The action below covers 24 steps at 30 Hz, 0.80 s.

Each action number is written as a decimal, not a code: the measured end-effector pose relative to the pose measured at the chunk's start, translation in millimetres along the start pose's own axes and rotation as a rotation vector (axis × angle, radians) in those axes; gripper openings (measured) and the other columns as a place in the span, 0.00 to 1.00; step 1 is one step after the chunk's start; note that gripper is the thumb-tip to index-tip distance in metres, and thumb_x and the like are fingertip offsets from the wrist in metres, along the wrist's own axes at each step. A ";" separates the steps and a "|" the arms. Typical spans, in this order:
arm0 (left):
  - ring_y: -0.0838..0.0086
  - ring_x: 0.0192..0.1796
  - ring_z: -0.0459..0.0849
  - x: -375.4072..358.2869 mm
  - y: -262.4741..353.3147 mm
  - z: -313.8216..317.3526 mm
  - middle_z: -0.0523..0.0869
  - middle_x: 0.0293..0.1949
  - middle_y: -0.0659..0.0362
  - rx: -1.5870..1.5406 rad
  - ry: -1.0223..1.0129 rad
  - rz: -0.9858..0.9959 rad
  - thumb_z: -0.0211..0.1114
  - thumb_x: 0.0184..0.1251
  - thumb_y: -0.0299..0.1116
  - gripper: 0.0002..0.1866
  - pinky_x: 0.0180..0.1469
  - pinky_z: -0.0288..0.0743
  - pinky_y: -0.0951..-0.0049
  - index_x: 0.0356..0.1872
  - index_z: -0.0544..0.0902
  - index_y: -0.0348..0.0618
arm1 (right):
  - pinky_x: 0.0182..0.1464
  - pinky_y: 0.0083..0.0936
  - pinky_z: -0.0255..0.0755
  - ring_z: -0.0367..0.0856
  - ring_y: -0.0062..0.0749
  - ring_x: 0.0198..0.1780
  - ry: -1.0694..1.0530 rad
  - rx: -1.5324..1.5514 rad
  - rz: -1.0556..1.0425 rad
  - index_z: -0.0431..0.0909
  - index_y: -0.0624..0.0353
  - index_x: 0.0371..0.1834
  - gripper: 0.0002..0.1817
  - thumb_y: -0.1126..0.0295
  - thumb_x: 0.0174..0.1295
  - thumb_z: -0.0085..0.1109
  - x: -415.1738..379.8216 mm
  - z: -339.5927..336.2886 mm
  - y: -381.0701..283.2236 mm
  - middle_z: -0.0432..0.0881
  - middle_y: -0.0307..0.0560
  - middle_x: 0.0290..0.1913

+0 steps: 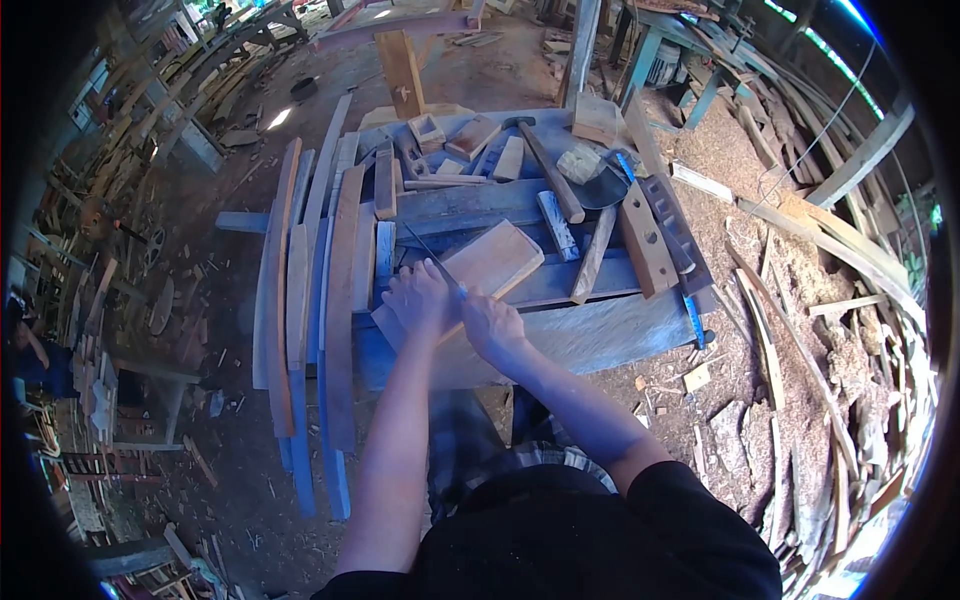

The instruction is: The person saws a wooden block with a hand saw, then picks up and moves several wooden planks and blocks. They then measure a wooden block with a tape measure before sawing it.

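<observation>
A pale wooden board (492, 262) lies at a slant on the workbench (600, 335). My left hand (418, 300) rests on its left part, fingers apart, with nothing visible held. My right hand (490, 325) is closed around the handle of a thin, dark, long tool (432, 256), which crosses the board just right of my left fingers and points up and left. Most of the handle is hidden in my right fist. Beyond the board lie a hammer (548, 170), small wood blocks (472, 137) and a block with holes (647, 240).
Long planks (343, 310) stick out along the bench's left side. An upright wooden piece (400, 75) stands behind the bench. Scrap wood and shavings (720, 260) cover the ground at right. At the far left is part of another person (42, 350).
</observation>
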State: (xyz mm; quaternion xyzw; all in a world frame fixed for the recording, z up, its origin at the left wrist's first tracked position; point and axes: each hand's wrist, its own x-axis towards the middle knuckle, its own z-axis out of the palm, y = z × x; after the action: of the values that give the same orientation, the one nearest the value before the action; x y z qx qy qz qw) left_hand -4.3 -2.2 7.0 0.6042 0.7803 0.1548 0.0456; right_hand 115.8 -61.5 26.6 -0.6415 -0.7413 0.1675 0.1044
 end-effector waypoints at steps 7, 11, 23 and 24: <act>0.53 0.59 0.77 1.0 -0.6 4.3 0.83 0.52 0.50 -0.009 -0.012 -0.003 0.40 0.77 0.46 0.24 0.62 0.61 0.42 0.49 0.83 0.42 | 0.41 0.34 0.83 0.89 0.46 0.38 -0.037 -0.013 0.105 0.71 0.60 0.40 0.04 0.71 0.69 0.49 -30.0 -8.5 -1.8 0.85 0.56 0.33; 0.54 0.61 0.76 2.0 2.8 -2.6 0.82 0.54 0.50 -0.007 -0.043 -0.025 0.41 0.77 0.45 0.24 0.64 0.61 0.43 0.49 0.84 0.42 | 0.39 0.35 0.83 0.89 0.47 0.38 0.002 0.033 0.020 0.70 0.60 0.40 0.06 0.70 0.69 0.50 4.8 5.5 -1.0 0.85 0.55 0.33; 0.53 0.58 0.77 1.1 1.5 -1.4 0.83 0.52 0.51 -0.003 -0.026 -0.009 0.40 0.78 0.46 0.25 0.61 0.63 0.43 0.49 0.83 0.43 | 0.36 0.35 0.84 0.89 0.44 0.35 0.058 -0.009 0.005 0.71 0.59 0.40 0.04 0.70 0.67 0.52 6.1 15.0 0.8 0.85 0.54 0.31; 0.53 0.58 0.77 0.6 1.8 -1.7 0.83 0.52 0.51 0.014 -0.018 -0.008 0.40 0.78 0.46 0.25 0.61 0.63 0.43 0.49 0.83 0.43 | 0.36 0.35 0.84 0.89 0.44 0.35 0.058 -0.011 -0.008 0.71 0.59 0.40 0.04 0.70 0.67 0.52 6.0 12.4 1.9 0.85 0.54 0.31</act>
State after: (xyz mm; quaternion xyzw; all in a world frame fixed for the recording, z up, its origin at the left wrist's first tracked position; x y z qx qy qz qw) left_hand -3.2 -1.5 9.2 0.6029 0.7832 0.1438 0.0491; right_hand 112.1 -56.7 14.1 -0.6436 -0.7415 0.1443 0.1228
